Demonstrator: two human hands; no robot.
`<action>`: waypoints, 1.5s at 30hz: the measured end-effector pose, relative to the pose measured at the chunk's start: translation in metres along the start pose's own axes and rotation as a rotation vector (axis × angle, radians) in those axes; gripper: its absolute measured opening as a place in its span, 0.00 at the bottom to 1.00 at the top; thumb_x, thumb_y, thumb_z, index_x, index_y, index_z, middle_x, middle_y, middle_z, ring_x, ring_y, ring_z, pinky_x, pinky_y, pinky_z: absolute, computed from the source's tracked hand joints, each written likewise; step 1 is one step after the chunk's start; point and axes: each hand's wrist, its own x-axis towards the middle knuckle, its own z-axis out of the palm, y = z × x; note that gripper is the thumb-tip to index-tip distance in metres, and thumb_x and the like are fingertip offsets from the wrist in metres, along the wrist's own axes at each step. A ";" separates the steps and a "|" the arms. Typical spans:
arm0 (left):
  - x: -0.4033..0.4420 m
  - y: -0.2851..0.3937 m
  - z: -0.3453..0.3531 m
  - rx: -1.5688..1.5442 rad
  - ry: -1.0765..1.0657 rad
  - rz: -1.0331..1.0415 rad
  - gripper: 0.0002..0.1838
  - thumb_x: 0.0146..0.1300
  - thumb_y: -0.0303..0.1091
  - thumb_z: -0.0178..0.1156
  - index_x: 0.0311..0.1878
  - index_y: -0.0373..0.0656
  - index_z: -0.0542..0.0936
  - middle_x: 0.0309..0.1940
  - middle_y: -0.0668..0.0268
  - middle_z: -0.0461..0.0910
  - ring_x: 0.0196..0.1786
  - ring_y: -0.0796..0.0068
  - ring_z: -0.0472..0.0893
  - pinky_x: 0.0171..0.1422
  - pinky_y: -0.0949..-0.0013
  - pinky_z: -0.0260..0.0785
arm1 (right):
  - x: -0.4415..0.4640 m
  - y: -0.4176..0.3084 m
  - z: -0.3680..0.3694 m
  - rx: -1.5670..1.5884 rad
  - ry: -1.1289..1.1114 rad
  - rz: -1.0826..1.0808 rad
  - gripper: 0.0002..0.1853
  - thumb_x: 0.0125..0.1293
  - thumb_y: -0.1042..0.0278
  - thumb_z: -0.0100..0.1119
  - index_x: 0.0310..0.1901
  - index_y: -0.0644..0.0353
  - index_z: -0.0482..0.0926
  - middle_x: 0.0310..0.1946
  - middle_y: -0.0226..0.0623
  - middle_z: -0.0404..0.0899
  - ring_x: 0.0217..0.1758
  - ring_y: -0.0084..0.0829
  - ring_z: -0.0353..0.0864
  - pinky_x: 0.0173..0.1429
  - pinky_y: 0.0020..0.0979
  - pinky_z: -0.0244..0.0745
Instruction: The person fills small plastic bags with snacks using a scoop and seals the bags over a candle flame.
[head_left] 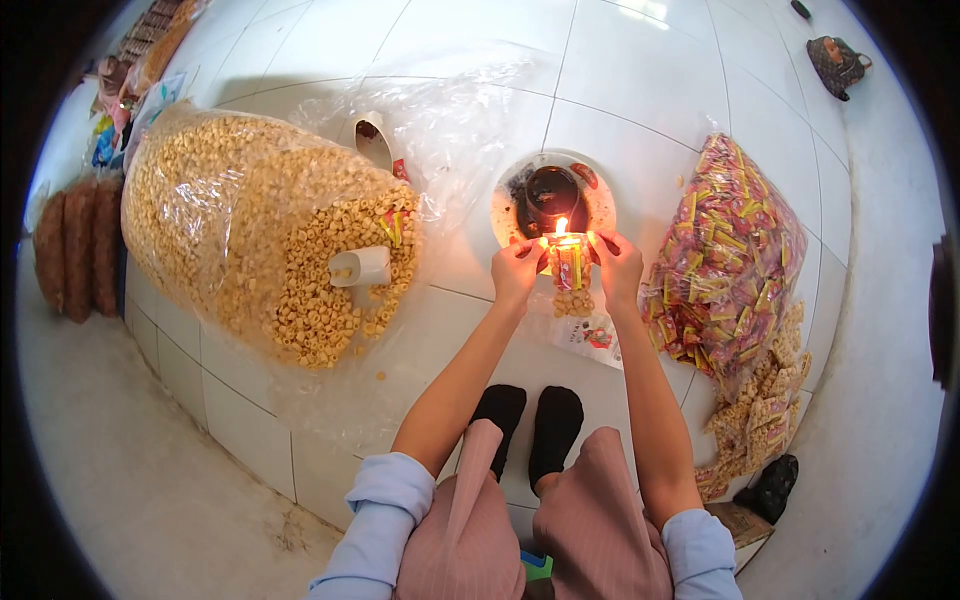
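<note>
Between my two hands hangs a small clear packet [572, 275] with ring-shaped snacks at its bottom and a red and yellow sachet inside. My left hand [519, 270] pinches its upper left corner. The upper right corner is pinched in the fingers of my right hand [617, 265]. The packet's top edge is at a small flame [561, 226]. Behind the flame, a dark round container [552, 190] stands on a stained white plate [602, 212].
A large open bag of ring snacks [240, 215] with a white scoop [360, 267] lies at left. At right are a bag of red and yellow sachets [725, 255] and a pile of filled packets [765, 410]. Clear plastic bags [455, 130] lie behind. My feet [556, 425] are below.
</note>
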 end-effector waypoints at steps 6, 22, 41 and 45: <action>0.001 -0.005 0.008 0.060 -0.030 -0.006 0.08 0.60 0.27 0.54 0.36 0.30 0.77 0.29 0.64 0.77 0.32 0.78 0.77 0.39 0.78 0.74 | 0.001 0.010 -0.008 0.094 0.062 -0.032 0.09 0.58 0.72 0.56 0.37 0.68 0.78 0.26 0.34 0.80 0.27 0.20 0.78 0.34 0.20 0.73; 0.000 -0.006 0.014 0.027 0.024 -0.084 0.08 0.59 0.25 0.55 0.38 0.30 0.77 0.29 0.63 0.78 0.31 0.77 0.78 0.38 0.77 0.75 | -0.002 0.008 -0.013 0.117 0.056 -0.016 0.10 0.58 0.71 0.56 0.38 0.70 0.77 0.28 0.36 0.80 0.30 0.21 0.79 0.37 0.21 0.75; -0.141 0.107 0.000 -0.033 0.094 0.682 0.08 0.57 0.28 0.58 0.38 0.34 0.77 0.35 0.64 0.76 0.40 0.82 0.75 0.46 0.77 0.69 | -0.135 -0.115 -0.030 -0.002 -0.047 -0.428 0.05 0.57 0.77 0.56 0.35 0.67 0.77 0.28 0.34 0.80 0.32 0.21 0.79 0.38 0.21 0.72; -0.203 0.177 -0.010 0.361 -0.399 0.759 0.09 0.54 0.25 0.61 0.40 0.37 0.78 0.35 0.66 0.78 0.38 0.84 0.75 0.43 0.78 0.68 | -0.199 -0.191 -0.055 -0.121 -0.014 -0.768 0.05 0.55 0.77 0.59 0.34 0.66 0.77 0.27 0.34 0.79 0.31 0.22 0.79 0.37 0.21 0.71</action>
